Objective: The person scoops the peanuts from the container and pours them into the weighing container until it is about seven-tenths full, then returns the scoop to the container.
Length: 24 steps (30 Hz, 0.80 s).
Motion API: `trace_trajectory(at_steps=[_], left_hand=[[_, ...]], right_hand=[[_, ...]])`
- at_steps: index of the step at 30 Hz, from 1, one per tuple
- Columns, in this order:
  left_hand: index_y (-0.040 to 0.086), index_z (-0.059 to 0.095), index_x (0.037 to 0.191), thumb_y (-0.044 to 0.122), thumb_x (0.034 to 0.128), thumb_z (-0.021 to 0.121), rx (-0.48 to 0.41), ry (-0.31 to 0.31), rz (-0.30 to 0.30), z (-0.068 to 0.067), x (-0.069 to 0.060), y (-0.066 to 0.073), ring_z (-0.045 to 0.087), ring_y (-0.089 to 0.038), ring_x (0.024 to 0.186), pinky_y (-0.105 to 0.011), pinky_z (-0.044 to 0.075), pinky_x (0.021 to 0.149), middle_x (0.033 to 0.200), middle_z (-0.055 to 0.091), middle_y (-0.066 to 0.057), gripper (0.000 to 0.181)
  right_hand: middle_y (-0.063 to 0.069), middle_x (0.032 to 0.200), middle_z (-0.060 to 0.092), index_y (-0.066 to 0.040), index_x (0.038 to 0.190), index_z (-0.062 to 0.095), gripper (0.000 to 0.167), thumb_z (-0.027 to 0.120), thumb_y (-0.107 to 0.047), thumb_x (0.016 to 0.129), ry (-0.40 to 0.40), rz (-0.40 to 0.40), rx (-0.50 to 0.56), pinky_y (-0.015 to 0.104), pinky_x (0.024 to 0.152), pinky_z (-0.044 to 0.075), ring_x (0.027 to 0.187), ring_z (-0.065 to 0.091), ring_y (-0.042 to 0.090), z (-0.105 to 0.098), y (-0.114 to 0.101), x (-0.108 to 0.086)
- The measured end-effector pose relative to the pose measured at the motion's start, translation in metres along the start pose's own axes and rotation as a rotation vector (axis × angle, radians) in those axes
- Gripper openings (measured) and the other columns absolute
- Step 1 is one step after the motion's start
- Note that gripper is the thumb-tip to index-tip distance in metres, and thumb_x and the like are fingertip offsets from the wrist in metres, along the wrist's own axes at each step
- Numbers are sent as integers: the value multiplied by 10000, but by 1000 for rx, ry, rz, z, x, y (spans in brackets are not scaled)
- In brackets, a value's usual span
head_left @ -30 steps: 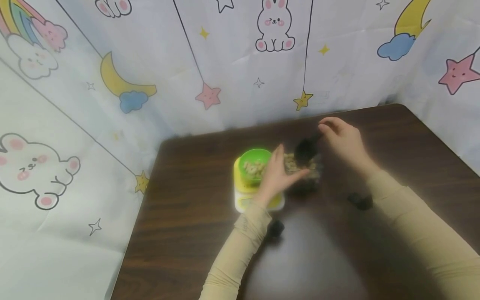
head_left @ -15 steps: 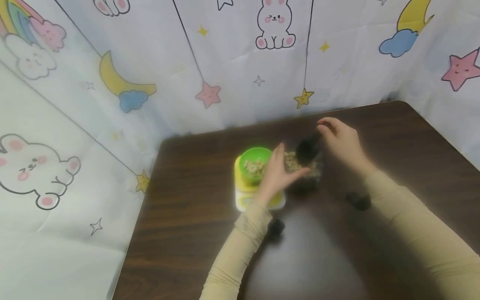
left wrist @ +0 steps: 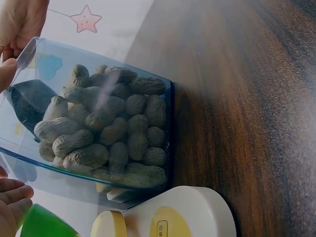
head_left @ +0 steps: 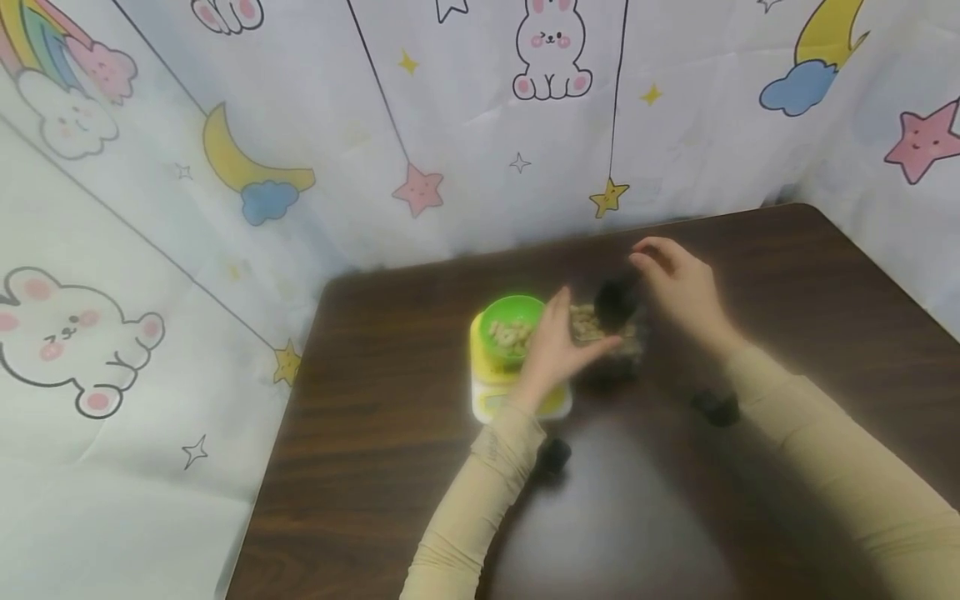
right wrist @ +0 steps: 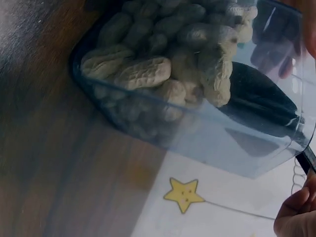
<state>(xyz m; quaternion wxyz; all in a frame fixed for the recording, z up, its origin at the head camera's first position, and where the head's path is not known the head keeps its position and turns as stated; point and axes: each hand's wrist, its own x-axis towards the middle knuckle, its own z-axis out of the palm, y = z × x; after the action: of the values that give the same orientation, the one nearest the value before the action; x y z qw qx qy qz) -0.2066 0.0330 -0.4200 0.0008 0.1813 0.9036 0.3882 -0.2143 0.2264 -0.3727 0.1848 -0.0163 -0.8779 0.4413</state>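
Note:
A clear container (left wrist: 170, 113) of unshelled peanuts (left wrist: 113, 128) stands on the table. Its near corner lies between the thumb and fingers of my left hand (head_left: 555, 346), which grips the wall. My right hand (head_left: 686, 287), above and right of the container, pinches the handle of a black scoop (head_left: 617, 302). The scoop's head is inside the container, beside the peanuts, in the right wrist view (right wrist: 261, 101). Left of my left hand, a green bowl (head_left: 491, 312) holding peanuts (head_left: 510, 333) sits on a yellow and white scale (head_left: 480, 400).
Two small black objects lie on the brown table (head_left: 360, 433), one (head_left: 553, 457) beside my left sleeve and the other (head_left: 716, 407) by my right sleeve. A white curtain (head_left: 480, 125) with cartoon prints hangs behind the table and along its left side.
My right hand has shifted slightly left, while the scoop's head has moved a little to the right over the container. My left hand keeps its place.

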Motion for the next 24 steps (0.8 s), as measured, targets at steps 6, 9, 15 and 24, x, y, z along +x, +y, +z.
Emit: trace_trajectory(at_steps=[6, 9, 15, 24], left_hand=[[199, 135, 1500, 708, 669, 640, -1, 3, -1, 1, 1, -1, 251, -193, 1426, -392, 267, 1165, 1565, 200, -26, 1098], [201, 130, 1500, 693, 670, 653, 6, 1, -5, 1, 1, -1, 249, -191, 1427, -392, 266, 1166, 1565, 198, -24, 1097], [187, 123, 1501, 695, 679, 644, 23, -3, 9, 2, 0, 0, 242, -204, 1430, -394, 253, 1171, 1567, 190, -32, 1098], [175, 138, 1499, 688, 679, 650, 7, 8, 26, 0, -1, 0, 256, -213, 1425, -397, 263, 1166, 1563, 199, -52, 1094]], right_hand=[[-45, 759, 596, -236, 1065, 625, 370, 586, -532, 848, -1, 67, 77, 236, 511, 426, 634, 545, 111, 3, -3, 1], [-46, 784, 619, -238, 1073, 626, 394, 585, -552, 839, -8, 92, 93, 237, 511, 435, 656, 562, 120, 5, -6, -2], [47, 979, 691, -279, 1171, 598, 410, 499, -558, 888, -10, 32, 43, 202, 556, 467, 707, 607, 26, 8, -5, -10], [37, 976, 706, -187, 1141, 611, 343, 530, -436, 920, -12, -129, -47, 140, 620, 469, 677, 530, -131, 17, 3, -12]])
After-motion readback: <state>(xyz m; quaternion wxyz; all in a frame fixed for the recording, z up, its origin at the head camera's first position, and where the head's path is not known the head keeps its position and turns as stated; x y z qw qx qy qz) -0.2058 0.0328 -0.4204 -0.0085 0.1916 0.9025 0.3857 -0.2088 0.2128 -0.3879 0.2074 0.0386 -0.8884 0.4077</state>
